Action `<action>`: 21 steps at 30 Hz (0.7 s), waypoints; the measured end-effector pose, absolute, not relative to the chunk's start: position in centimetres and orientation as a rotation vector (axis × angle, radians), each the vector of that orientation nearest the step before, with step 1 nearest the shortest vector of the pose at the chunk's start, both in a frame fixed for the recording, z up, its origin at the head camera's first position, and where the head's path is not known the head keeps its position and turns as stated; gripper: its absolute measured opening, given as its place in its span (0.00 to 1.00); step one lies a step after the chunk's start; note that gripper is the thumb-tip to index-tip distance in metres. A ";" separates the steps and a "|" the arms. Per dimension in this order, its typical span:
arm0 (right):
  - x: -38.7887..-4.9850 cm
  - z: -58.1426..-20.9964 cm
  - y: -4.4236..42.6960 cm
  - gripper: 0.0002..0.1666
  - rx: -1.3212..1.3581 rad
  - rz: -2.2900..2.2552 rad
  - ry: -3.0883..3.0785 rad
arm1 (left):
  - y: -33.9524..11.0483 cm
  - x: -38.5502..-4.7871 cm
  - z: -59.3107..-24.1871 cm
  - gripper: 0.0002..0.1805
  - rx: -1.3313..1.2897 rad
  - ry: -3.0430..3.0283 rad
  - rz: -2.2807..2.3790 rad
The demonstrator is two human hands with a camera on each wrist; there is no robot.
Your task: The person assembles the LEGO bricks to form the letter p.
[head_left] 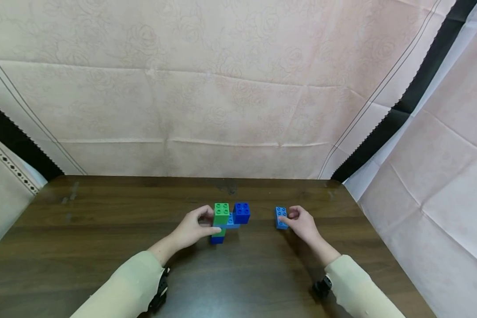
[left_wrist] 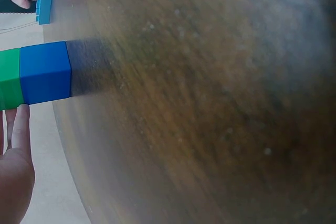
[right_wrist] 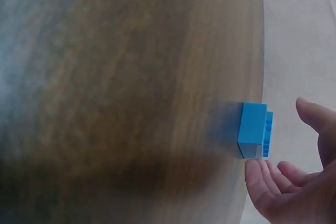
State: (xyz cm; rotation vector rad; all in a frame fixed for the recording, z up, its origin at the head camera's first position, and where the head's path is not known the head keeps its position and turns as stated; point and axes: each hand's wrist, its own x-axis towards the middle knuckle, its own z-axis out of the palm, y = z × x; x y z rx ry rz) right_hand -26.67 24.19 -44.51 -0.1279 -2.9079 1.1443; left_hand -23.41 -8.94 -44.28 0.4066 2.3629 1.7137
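Observation:
A structure of stacked toy building bricks stands on the table: a dark blue brick (head_left: pixel 217 240) at the bottom, green bricks (head_left: pixel 221 213) above, and a light blue brick (head_left: pixel 231 225) reaching right with another dark blue brick (head_left: pixel 241 213) on it. My left hand (head_left: pixel 190 229) grips this structure from its left side, thumb in front. To the right, a separate light blue brick (right_wrist: pixel 253 124) lies on the table, studs up. Around its right side is my right hand (head_left: pixel 304 226), thumb apart from the fingers; in the right wrist view the fingertips are at the brick's side.
The brown wooden table (head_left: pixel 115 216) carries both the structure and the loose brick. Behind it hangs a pale patterned cloth (head_left: pixel 222 101), with another cloth (head_left: pixel 441 190) on the right. Black bands (head_left: pixel 417 84) run along the cloth's sides.

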 end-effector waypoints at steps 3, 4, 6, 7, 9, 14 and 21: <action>-26.7 -44.9 24.0 0.33 -0.117 1.081 -2.949 | -8.9 -23.4 -44.2 0.15 0.405 2.365 1.713; -26.8 -45.0 23.8 0.34 -0.109 1.063 -2.959 | -8.9 -23.4 -44.2 0.15 0.403 2.367 1.713; -26.8 -45.2 23.6 0.36 -0.085 1.039 -2.977 | -8.8 -23.4 -44.2 0.15 0.401 2.371 1.710; -26.9 -45.3 23.5 0.36 -0.079 1.030 -2.985 | -8.8 -23.3 -44.1 0.15 0.397 2.373 1.707; -26.9 -45.3 23.3 0.36 -0.072 1.018 -3.003 | -8.8 -23.3 -44.1 0.15 0.392 2.374 1.705; -27.1 -45.3 23.0 0.36 -0.021 0.998 -3.037 | -8.8 -23.3 -44.0 0.15 0.381 2.380 1.697; -27.4 -45.4 23.0 0.34 -0.025 0.971 -3.047 | -8.8 -23.2 -43.9 0.15 0.373 2.393 1.685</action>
